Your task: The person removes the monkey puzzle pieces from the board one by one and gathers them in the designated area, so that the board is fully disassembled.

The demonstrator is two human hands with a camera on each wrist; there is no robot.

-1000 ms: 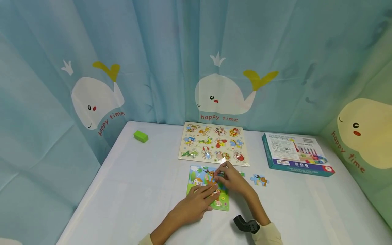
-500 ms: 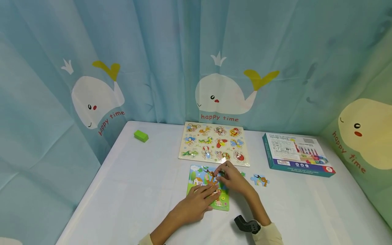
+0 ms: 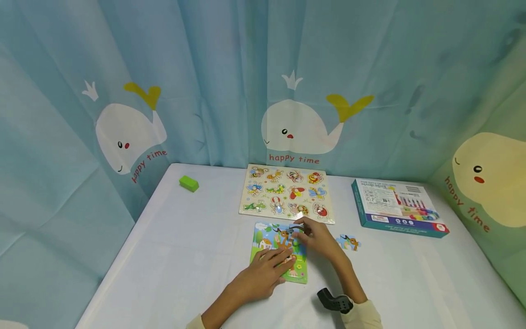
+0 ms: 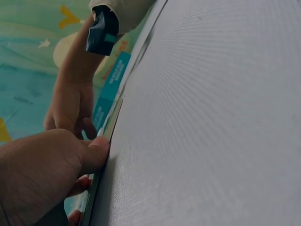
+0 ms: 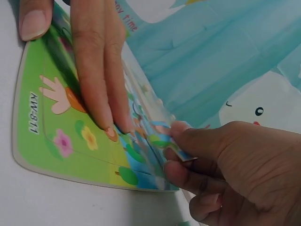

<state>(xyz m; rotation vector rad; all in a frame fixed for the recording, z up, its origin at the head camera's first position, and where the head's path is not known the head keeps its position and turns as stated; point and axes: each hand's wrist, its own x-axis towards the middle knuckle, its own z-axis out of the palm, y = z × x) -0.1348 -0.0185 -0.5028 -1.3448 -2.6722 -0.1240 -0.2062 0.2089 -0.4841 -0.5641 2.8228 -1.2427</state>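
A jigsaw board (image 3: 301, 274) with a green and blue cartoon scene lies on the white table. My left hand (image 3: 260, 275) rests on it, straight fingers pressing the picture and the thumb at the near edge, as the right wrist view also shows. Over the board's upper right part, my right hand (image 3: 320, 241) pinches a puzzle piece (image 5: 182, 151) between thumb and fingers. That piece is tilted, raised at the side toward my hand. Another loose puzzle piece (image 3: 349, 242), blue with a brown animal, lies to the right of my right hand.
Behind the jigsaw lies a wooden insect peg puzzle (image 3: 286, 193). A teal and white box (image 3: 400, 208) stands at the back right, and a green block (image 3: 189, 183) at the back left. A blue whale-print curtain (image 3: 222, 91) borders the table.
My right hand has shifted slightly right and its piece now shows tilted between the fingers. The bit of a piece seen just right of that hand is now hidden. My left hand stays put.
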